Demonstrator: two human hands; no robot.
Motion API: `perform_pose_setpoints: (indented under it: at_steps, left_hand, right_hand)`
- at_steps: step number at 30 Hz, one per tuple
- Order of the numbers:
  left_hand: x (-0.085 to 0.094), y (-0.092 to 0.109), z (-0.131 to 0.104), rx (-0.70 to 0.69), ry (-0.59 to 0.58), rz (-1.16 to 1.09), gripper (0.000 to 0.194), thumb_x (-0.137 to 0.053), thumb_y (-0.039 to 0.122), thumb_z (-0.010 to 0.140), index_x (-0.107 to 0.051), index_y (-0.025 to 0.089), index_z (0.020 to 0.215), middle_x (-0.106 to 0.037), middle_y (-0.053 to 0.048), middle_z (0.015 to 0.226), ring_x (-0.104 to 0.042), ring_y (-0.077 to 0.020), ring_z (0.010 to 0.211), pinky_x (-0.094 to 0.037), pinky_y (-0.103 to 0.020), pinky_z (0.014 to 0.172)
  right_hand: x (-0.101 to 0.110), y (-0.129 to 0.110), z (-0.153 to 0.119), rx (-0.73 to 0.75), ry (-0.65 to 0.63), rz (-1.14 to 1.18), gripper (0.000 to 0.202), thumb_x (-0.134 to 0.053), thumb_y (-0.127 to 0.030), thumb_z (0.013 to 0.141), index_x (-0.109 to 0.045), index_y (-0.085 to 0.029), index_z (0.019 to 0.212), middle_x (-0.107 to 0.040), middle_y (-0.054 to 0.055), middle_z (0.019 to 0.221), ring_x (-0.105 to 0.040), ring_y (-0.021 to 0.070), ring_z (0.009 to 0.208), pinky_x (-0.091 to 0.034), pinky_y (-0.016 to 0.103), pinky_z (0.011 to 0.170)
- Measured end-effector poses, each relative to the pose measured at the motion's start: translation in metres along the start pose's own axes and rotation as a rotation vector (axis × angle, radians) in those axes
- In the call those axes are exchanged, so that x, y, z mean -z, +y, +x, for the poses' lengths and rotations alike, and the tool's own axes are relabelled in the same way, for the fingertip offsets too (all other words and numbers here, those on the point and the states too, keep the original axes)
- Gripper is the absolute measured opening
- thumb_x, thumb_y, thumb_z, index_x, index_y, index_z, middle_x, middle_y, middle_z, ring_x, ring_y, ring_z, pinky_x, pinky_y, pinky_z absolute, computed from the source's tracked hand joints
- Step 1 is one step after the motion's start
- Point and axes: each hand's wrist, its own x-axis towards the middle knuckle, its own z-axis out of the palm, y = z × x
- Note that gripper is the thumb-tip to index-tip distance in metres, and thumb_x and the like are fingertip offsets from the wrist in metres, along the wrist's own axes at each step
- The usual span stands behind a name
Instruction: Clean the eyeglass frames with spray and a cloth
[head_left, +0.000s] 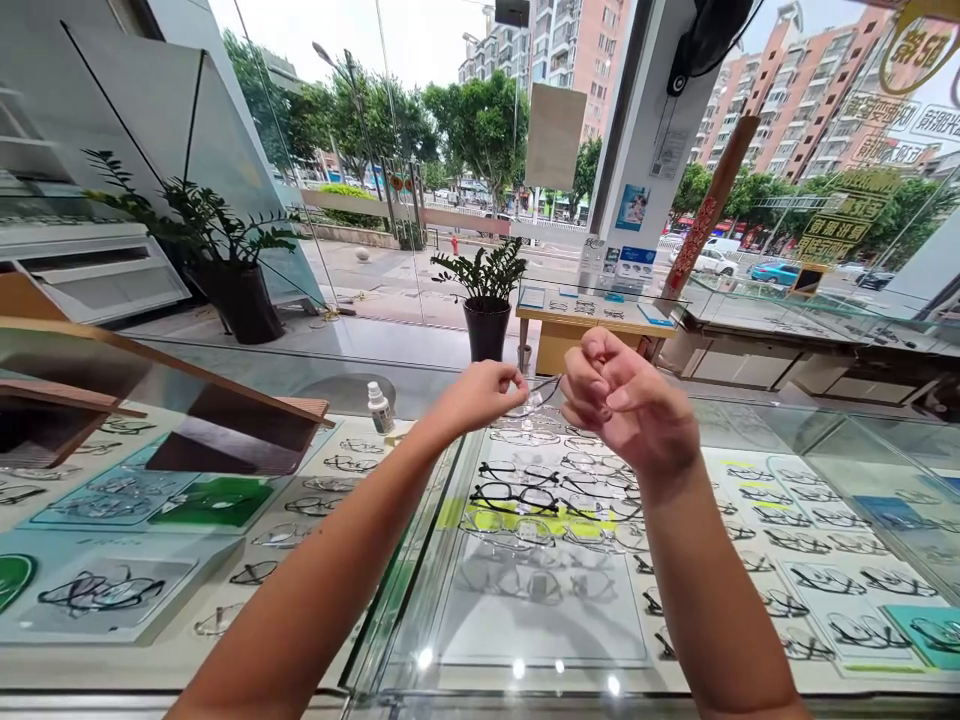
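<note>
Both my hands are raised over a glass display counter. A thin pair of glasses spans the gap between them, mostly seen edge-on. My left hand pinches its left end between thumb and fingertips. At its right end is my right hand, with the fingers curled in and touching the dark part of the frame. Under the glass below my hands lie rows of eyeglasses, among them a black-framed pair on a yellow-green strip.
A small white bottle stands on the counter left of my hands. Slanted brown trays are at the left. Beyond the counter are a potted plant, a wooden display table and tall windows onto a street.
</note>
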Motion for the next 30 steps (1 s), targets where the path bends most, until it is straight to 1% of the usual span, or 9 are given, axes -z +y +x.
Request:
perform_pose_setpoints:
  at_steps: [4,7,9,11,13,18,22,27,30]
  left_hand:
    - [0.02,0.021,-0.012,-0.016,0.237,-0.438,0.03,-0.071,0.047,0.082,-0.072,0.017,0.085,-0.046,0.005,0.059,-0.037,-0.0109,0.057,-0.026,-0.026,0.057]
    - [0.027,0.037,-0.021,-0.024,0.354,-0.665,0.031,-0.078,0.048,0.078,-0.071,0.017,0.082,-0.051,0.004,0.062,-0.037,-0.0097,0.058,-0.027,-0.026,0.056]
    - [0.029,0.046,-0.027,-0.037,0.381,-0.774,0.032,-0.081,0.047,0.076,-0.071,0.017,0.08,-0.057,0.002,0.067,-0.039,-0.009,0.059,-0.029,-0.025,0.056]
    - [0.029,0.053,-0.031,-0.058,0.387,-0.841,0.03,-0.083,0.045,0.075,-0.071,0.017,0.08,-0.058,0.002,0.068,-0.039,-0.0082,0.059,-0.03,-0.025,0.056]
    - [0.027,0.057,-0.034,-0.073,0.378,-0.874,0.028,-0.084,0.042,0.075,-0.072,0.017,0.08,-0.056,0.003,0.067,-0.038,-0.0075,0.058,-0.03,-0.025,0.056]
    - [0.021,0.061,-0.037,-0.072,0.329,-0.9,0.031,-0.087,0.044,0.075,-0.074,0.017,0.082,-0.05,0.005,0.061,-0.034,-0.0073,0.057,-0.027,-0.025,0.055]
    - [0.02,0.06,-0.035,-0.066,0.303,-0.888,0.034,-0.088,0.047,0.074,-0.074,0.017,0.081,-0.057,0.003,0.065,-0.04,-0.0085,0.06,-0.032,-0.025,0.057]
    - [0.022,0.052,-0.03,-0.082,0.25,-0.823,0.034,-0.083,0.049,0.077,-0.077,0.017,0.086,-0.067,-0.001,0.075,-0.046,-0.0099,0.063,-0.033,-0.025,0.059]
    - [0.023,0.045,-0.027,-0.08,0.255,-0.679,0.031,-0.078,0.047,0.08,-0.078,0.017,0.089,-0.063,0.0,0.07,-0.042,-0.0103,0.061,-0.029,-0.026,0.058]
  right_hand:
    - [0.001,0.001,0.001,-0.005,-0.012,0.052,0.035,-0.066,-0.014,0.06,-0.053,-0.027,0.091,-0.039,-0.007,0.072,-0.024,0.0119,0.058,-0.025,0.028,0.054]
    - [0.003,0.006,0.003,0.008,-0.006,0.039,0.035,-0.068,-0.015,0.062,-0.053,-0.026,0.091,-0.041,-0.007,0.074,-0.026,0.0115,0.059,-0.026,0.028,0.055]
    - [0.004,0.012,0.006,0.066,0.092,-0.073,0.032,-0.073,-0.018,0.067,-0.055,-0.026,0.092,-0.047,-0.006,0.076,-0.032,0.0117,0.061,-0.029,0.028,0.056]
    - [0.006,0.02,0.008,0.167,0.253,-0.25,0.03,-0.08,-0.024,0.073,-0.058,-0.026,0.094,-0.054,-0.004,0.082,-0.042,0.0126,0.066,-0.036,0.029,0.06]
    - [0.006,0.027,0.011,0.227,0.356,-0.414,0.031,-0.085,-0.031,0.077,-0.063,-0.025,0.098,-0.06,-0.002,0.087,-0.051,0.0142,0.075,-0.043,0.029,0.069]
    - [0.007,0.036,0.012,0.185,0.385,-0.588,0.029,-0.083,-0.047,0.085,-0.071,-0.022,0.096,-0.07,0.002,0.091,-0.059,0.0163,0.079,-0.047,0.031,0.073]
    - [0.009,0.038,0.013,0.186,0.412,-0.609,0.031,-0.082,-0.05,0.086,-0.072,-0.021,0.091,-0.073,0.003,0.088,-0.064,0.0182,0.08,-0.05,0.033,0.075]
    - [0.01,0.039,0.014,0.2,0.42,-0.534,0.033,-0.082,-0.051,0.086,-0.066,-0.021,0.086,-0.074,0.003,0.082,-0.072,0.0196,0.08,-0.054,0.033,0.076]
    - [0.009,0.039,0.014,0.201,0.441,-0.543,0.033,-0.08,-0.05,0.088,-0.064,-0.022,0.084,-0.076,0.004,0.081,-0.072,0.0193,0.079,-0.055,0.033,0.078]
